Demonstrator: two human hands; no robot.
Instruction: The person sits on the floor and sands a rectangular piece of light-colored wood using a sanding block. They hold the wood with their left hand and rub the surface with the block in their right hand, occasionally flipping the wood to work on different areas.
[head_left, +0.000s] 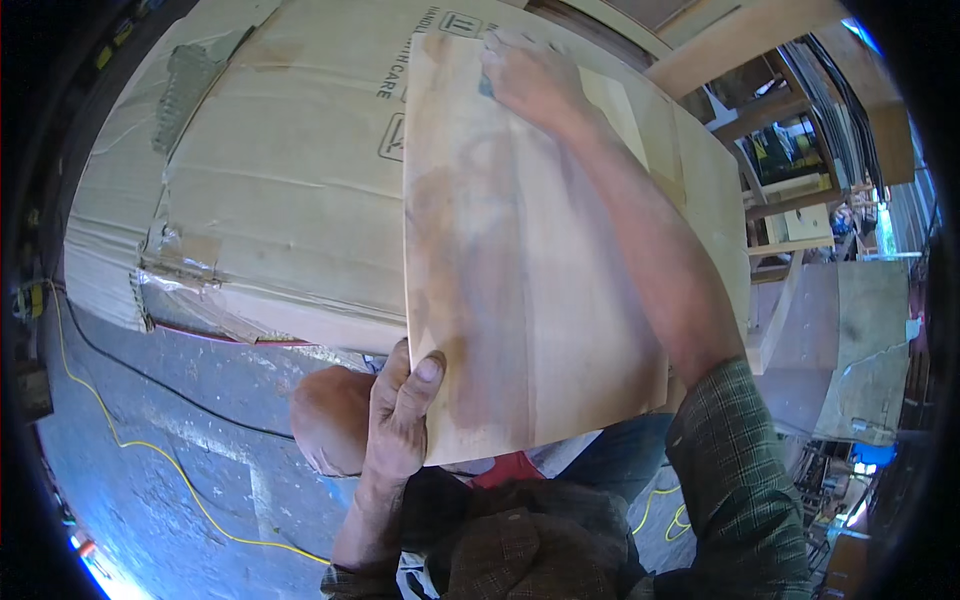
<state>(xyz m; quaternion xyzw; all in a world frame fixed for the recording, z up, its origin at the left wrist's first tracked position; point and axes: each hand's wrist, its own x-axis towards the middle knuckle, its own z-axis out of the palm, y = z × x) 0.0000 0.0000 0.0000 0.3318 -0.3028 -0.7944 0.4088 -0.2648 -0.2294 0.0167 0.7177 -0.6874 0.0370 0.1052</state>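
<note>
Cardboard [270,170] is biggest, running out well left of the wooden panel [480,260]. Panel lies over it, near end sticking out past the cardboard's near edge. Right forearm [650,230] slants across the panel's right side, blocking part of it — right hand [532,82] at the far end, fingers bent, can't tell if gripping. Left hand [400,410] holds the near-left corner, thumb on top, fingertips out of sight. Small bluish piece [486,87] pokes out by the right hand — mostly covered, hard to make out.
</note>
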